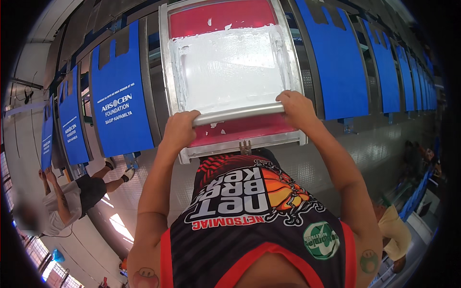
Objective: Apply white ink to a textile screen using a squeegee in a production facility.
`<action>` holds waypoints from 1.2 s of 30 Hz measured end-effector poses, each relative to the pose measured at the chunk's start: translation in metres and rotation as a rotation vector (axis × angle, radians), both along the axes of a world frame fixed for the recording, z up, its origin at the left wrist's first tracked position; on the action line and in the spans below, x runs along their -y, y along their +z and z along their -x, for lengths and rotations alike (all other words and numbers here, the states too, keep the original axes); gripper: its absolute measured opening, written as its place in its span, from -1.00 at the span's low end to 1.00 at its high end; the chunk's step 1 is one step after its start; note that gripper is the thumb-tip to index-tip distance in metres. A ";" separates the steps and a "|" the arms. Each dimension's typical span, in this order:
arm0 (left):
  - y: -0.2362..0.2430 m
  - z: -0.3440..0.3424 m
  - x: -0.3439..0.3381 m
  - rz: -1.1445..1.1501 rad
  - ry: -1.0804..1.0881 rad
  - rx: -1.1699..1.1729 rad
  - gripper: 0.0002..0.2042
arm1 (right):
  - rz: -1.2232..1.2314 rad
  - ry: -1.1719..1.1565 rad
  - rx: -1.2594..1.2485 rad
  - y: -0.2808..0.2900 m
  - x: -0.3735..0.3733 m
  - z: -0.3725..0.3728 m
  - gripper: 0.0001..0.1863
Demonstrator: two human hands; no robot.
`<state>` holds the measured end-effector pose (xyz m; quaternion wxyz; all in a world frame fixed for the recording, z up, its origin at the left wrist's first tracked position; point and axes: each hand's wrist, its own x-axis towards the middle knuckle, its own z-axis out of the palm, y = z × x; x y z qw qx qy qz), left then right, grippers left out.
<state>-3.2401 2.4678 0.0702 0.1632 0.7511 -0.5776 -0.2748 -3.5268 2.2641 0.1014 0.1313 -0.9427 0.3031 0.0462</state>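
Observation:
Both my hands grip a squeegee with a long metallic bar, held across the near part of a screen-printing frame. My left hand is closed round the left end, and my right hand round the right end, slightly farther from me. Beyond the bar, white ink coats the middle of the screen, with thicker streaks along both sides. Red mesh shows at the far end and again nearer me, dotted with white flecks. The squeegee's lower edge is hidden under the bar.
Blue cut bag panels with white print lie on boards to the left. Plain blue panels line the boards on the right. A person handles a panel at far left; another person stands at lower right. A metal clip sits at the frame's near edge.

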 end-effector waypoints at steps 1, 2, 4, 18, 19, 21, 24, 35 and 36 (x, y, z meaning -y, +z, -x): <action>-0.009 0.005 -0.005 -0.002 -0.002 0.001 -0.78 | -0.002 -0.002 0.001 -0.011 -0.003 0.007 -0.75; -0.017 0.015 -0.019 0.074 0.007 0.152 -0.79 | 0.051 -0.014 0.014 -0.024 -0.013 0.020 -0.83; -0.028 0.033 -0.034 0.228 0.048 0.294 -0.81 | 0.156 -0.037 0.069 -0.042 -0.029 0.034 -0.91; -0.030 -0.024 0.027 0.042 -0.112 0.506 -0.74 | 0.134 -0.071 -0.252 -0.039 0.021 -0.009 -0.70; -0.027 0.001 0.004 0.054 -0.072 0.318 -0.70 | -0.070 -0.129 -0.140 -0.043 0.000 0.014 -0.73; -0.046 0.003 0.007 0.202 0.045 0.305 -0.72 | 0.152 -0.153 0.060 -0.053 0.001 0.007 -0.76; -0.066 -0.068 0.099 0.254 0.042 0.484 -0.82 | 0.226 -0.147 -0.019 -0.064 0.103 -0.066 -0.83; -0.052 -0.011 0.019 0.176 0.034 0.409 -0.76 | 0.037 -0.223 -0.142 -0.046 0.021 -0.012 -0.71; -0.050 -0.030 0.056 0.138 0.034 0.463 -0.77 | 0.114 -0.173 -0.145 -0.049 0.055 -0.030 -0.74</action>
